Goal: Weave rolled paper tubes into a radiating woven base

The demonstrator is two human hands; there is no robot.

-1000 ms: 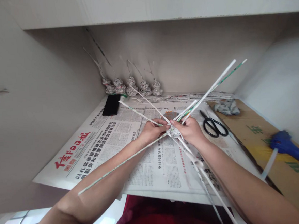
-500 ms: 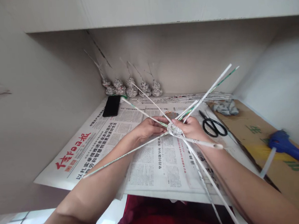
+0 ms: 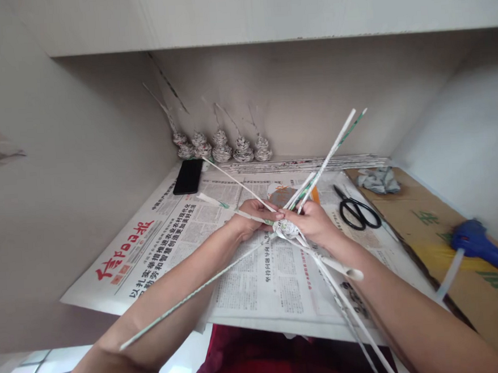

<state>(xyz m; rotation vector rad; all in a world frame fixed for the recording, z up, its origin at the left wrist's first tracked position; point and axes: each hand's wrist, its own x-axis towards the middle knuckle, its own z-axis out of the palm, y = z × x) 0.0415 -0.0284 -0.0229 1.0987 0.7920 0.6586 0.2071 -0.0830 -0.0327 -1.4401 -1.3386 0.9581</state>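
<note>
Between my hands is a small woven piece of rolled newspaper (image 3: 285, 229), with several long paper tubes spreading out from its round middle. My left hand (image 3: 256, 215) pinches it from the left, fingers closed near the base of a paper tube (image 3: 235, 183) that points up and left. My right hand (image 3: 313, 222) grips the right side, its thumb pressed at the top of the round part. One thin greenish tube (image 3: 184, 300) slants down over my left forearm. A thicker tube (image 3: 344, 268) with an open end lies across my right wrist.
Newspaper (image 3: 171, 237) covers the table. Black scissors (image 3: 358, 210) lie right of my hands, beside cardboard (image 3: 425, 214) holding a blue glue gun (image 3: 474, 239) and a crumpled grey cloth or paper (image 3: 377, 181). Behind are a phone (image 3: 187, 176), paper tubes (image 3: 307, 164) and several woven gourds (image 3: 220, 147).
The woven piece has turned and shifted slightly left and down in my hands. Its upper tubes lean further left, and the thick tube's end has dropped lower.
</note>
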